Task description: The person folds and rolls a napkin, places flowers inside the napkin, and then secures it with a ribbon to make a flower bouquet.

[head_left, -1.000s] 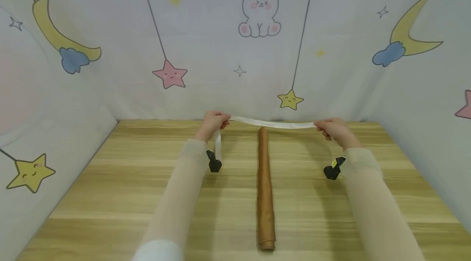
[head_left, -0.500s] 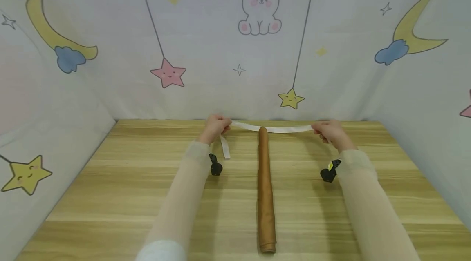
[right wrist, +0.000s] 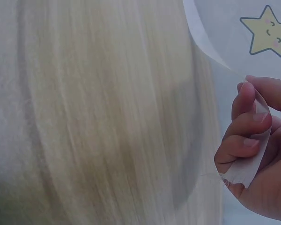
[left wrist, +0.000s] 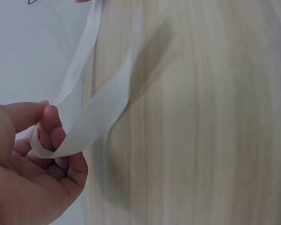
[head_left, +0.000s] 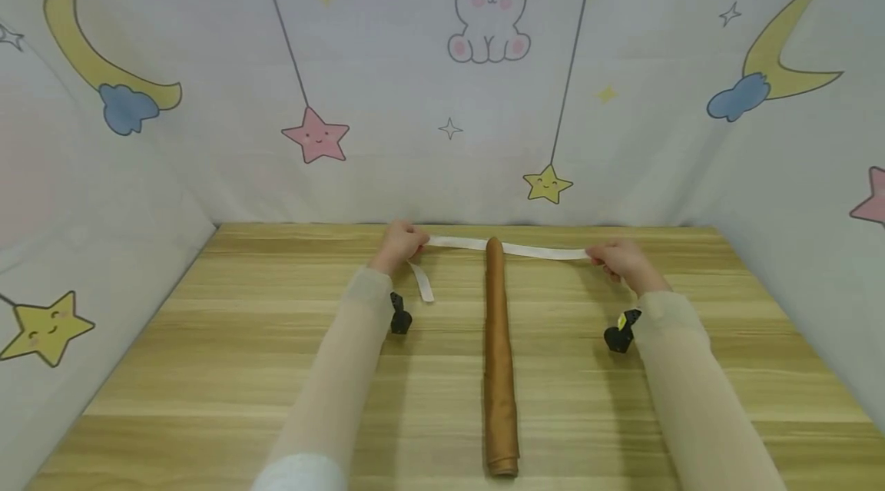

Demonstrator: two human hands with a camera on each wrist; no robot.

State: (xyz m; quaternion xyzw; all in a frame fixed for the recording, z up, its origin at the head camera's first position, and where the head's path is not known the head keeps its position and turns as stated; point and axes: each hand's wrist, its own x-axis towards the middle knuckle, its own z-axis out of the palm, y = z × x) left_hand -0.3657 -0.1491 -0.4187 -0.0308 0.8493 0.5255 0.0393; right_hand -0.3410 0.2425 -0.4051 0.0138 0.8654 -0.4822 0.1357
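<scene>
A long white ribbon (head_left: 542, 251) spans between both hands at the back of the table, crossing at the far tip of a rolled brown cloth (head_left: 499, 360), which partly covers it in the head view. My left hand (head_left: 399, 247) pinches the ribbon between thumb and index finger. From that hand a loose tail (left wrist: 100, 112) loops past the fingers and hangs toward the wood. My right hand (head_left: 624, 260) pinches the other side; its frayed short end (right wrist: 246, 171) lies inside the curled fingers. The roll lies lengthwise, pointing away from me, between the two forearms.
The wood-grain table (head_left: 242, 368) is bounded at the back and both sides by a pale curtain (head_left: 401, 91) printed with a bunny, moons and stars. Small black devices, one at the left wrist (head_left: 400, 318) and one at the right wrist (head_left: 620, 333), stick out inward.
Both hands have come down a little toward the table. The ribbon has dropped from beyond the roll's far tip to behind it and is straighter; the left tail has swung right.
</scene>
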